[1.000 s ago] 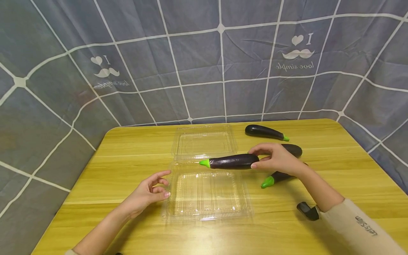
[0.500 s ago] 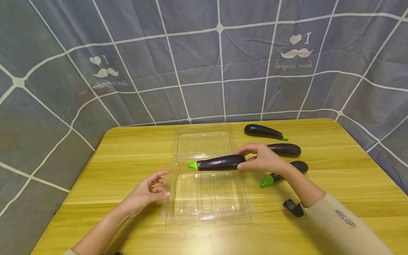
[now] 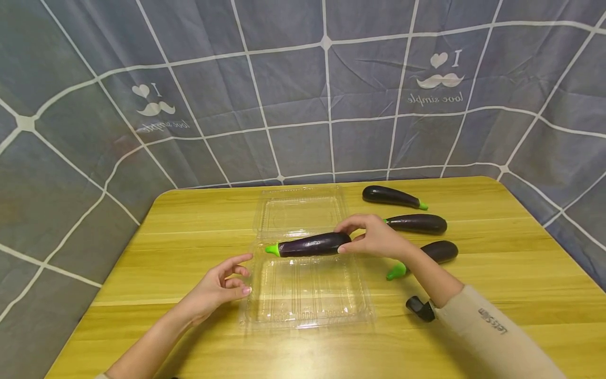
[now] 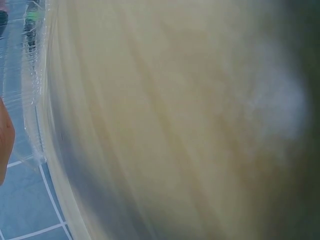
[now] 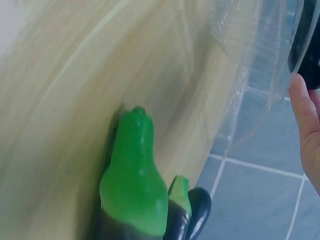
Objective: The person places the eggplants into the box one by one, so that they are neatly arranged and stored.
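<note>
An eggplant (image 3: 312,245) with a green stem lies lengthwise over the back part of the clear plastic clamshell box (image 3: 305,321). My right hand (image 3: 371,238) pinches its thick end between thumb and fingers, and the green stem points left. In the right wrist view that hand (image 5: 307,117) shows at the right edge, fingertips on the dark eggplant (image 5: 306,45). At the box's left rim my left hand (image 3: 220,281) stays with fingers loosely bent and nothing in them. Only a sliver of that hand (image 4: 5,140) appears in the left wrist view.
To the right lie three more eggplants: one at the back (image 3: 390,196), one in the middle (image 3: 418,223) and one in front (image 3: 440,251), partly behind my right forearm. The box's opened lid (image 3: 303,190) lies behind its base. A grey checked cloth (image 3: 303,95) hangs behind the wooden table (image 3: 199,210).
My right hand has moved left with the eggplant, from the box's right side to over its back part. The middle and front eggplants are less covered now. My left hand has hardly moved.
</note>
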